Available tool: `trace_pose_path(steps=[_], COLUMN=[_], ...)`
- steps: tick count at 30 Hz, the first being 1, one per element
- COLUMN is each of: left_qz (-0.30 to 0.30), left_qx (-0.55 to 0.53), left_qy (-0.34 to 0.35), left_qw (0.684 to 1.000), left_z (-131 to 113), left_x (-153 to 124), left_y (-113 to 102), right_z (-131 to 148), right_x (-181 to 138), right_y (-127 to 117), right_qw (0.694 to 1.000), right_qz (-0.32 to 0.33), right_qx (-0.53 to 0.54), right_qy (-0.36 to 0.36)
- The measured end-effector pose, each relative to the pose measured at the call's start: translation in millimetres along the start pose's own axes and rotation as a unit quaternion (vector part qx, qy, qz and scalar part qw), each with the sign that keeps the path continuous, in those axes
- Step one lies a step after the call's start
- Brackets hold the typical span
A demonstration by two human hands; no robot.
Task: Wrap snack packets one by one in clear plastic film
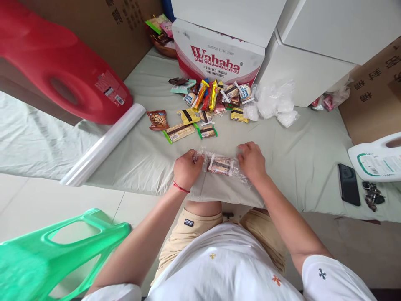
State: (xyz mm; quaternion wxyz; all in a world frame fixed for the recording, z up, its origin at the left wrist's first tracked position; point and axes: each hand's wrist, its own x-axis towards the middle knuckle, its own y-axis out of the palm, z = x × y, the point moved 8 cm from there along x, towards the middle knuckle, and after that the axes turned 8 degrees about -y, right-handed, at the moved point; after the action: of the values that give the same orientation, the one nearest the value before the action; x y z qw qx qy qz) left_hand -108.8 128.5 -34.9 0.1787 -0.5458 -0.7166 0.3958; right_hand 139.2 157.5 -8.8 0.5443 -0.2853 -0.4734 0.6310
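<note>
A snack bar wrapped in clear plastic film (221, 165) lies on the pale green cloth (297, 154) near its front edge. My left hand (187, 169) is closed on the film at the bundle's left end. At the right end, my right hand (252, 160) pinches the film with bent fingers. Behind the bundle lies a spread of several small snack packets (200, 109), among them a cookie packet (157, 120). A roll of clear film (105, 143) rests on the cloth to the left.
A Wahaha water carton (219, 56) and white boxes (308, 67) stand at the back, with crumpled plastic bags (275, 102) beside them. A red jug (62, 71) and a green stool (56, 251) are at left. A phone (348, 184), keys (373, 195) and a white jug (377, 159) lie at right.
</note>
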Motion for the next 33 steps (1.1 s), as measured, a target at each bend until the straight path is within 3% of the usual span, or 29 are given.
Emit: trace_pose_path(steps=[3, 6, 8, 12, 15, 20, 22, 26, 28, 29, 33], left_qz=[-0.021, -0.062, -0.071, -0.008, -0.013, -0.034, -0.044, -0.081, -0.096, -0.101, -0.107], left_qx=[-0.011, -0.072, -0.108, -0.083, 0.015, 0.12, 0.131, 0.112, 0.088, 0.073, 0.026], left_qy=[-0.007, 0.03, 0.077, 0.218, 0.273, 0.318, 0.33, 0.358, 0.361, 0.358, 0.348], left_qw=[1.0, 0.995, 0.989, 0.972, 0.962, 0.94, 0.934, 0.923, 0.923, 0.925, 0.931], left_z=[2.6, -3.3, -14.9, -52.2, -65.8, -66.0, -64.5, -61.9, -58.1, -55.5, -48.1], left_x=[2.2, -3.0, -12.3, -41.8, -58.9, -70.8, -73.7, -78.0, -76.6, -75.0, -70.2], left_y=[2.3, -3.1, -5.1, 8.7, 18.5, 27.7, 29.9, 32.6, 32.9, 32.7, 31.3], right_z=[27.4, 56.5, 60.5, 48.5, 30.6, -9.1, -27.3, -45.9, -50.8, -56.2, -91.9], right_x=[-13.5, -26.2, -28.6, -22.5, -18.5, -23.5, -30.7, -46.9, -51.9, -52.2, -57.9], right_y=[-18.4, -7.0, 8.1, 29.0, 36.5, 12.4, 2.8, 7.2, 2.0, -6.3, -48.0], right_qw=[0.994, 0.973, 0.967, 0.961, 0.956, 0.986, 0.99, 0.973, 0.956, 0.951, 0.924], right_qz=[-0.051, 0.003, 0.041, 0.06, 0.071, -0.028, -0.04, 0.101, 0.132, 0.107, -0.108], right_qx=[0.005, 0.072, 0.11, 0.217, 0.272, 0.163, 0.132, 0.192, 0.246, 0.272, 0.322], right_qy=[-0.099, -0.221, -0.227, -0.163, -0.085, -0.018, 0.024, 0.078, 0.092, 0.105, 0.173])
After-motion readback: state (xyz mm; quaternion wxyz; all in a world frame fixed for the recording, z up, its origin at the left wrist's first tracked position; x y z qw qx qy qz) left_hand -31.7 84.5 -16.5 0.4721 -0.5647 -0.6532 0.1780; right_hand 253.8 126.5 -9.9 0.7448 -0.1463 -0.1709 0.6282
